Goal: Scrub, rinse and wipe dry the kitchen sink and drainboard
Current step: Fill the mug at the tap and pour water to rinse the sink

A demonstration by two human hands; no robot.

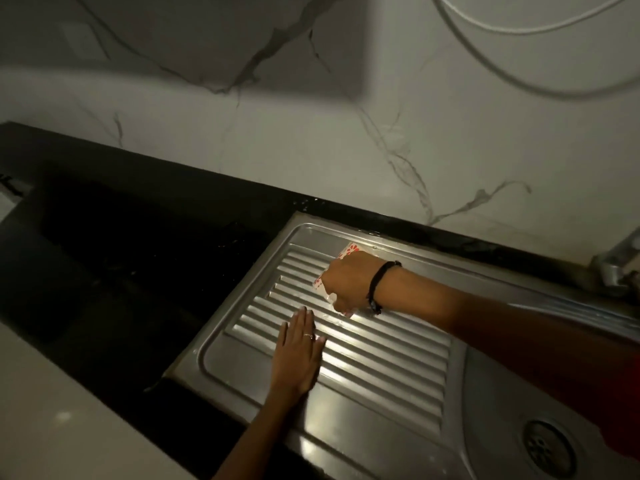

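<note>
Both hands are on the drainboard [363,362]. Right hand [346,282] reaches across from the sink side, fingers curled down around a white cloth with red flower print [350,250], pressing it onto the far ridges near the back corner; only the cloth's edges poke out past the knuckles. A black cord bracelet [381,271] sits on that wrist. Left hand [298,355] lies flat, fingers straight and together, holding nothing, just bracing on the near ridges, ring on one finger; the two hands are near each other but not touching. Looks like the wipe-dry stage, or possibly a scrub with a damp cloth, can't tell which; the steel shows bright streaks that could be water film. To do it well: run the cloth along the grooves, not across, so it gets into the channels; work from the far corner toward the sink bowl [491,382] so moisture is pushed to the drain [549,448]; shift the left hand off ridges not yet covered, since it blocks that patch. The raised rim around the drainboard needs its own pass. Around: the black table [131,271] runs to the left with wet-looking specks near the drainboard's back edge, marble-pattern wall [311,150] behind, tap base [616,268] at right edge, a white cable [519,29] looped on the wall above. Nothing sits on the drainboard besides the hands and cloth. Lighting is dim, frame a bit blurred.
</note>
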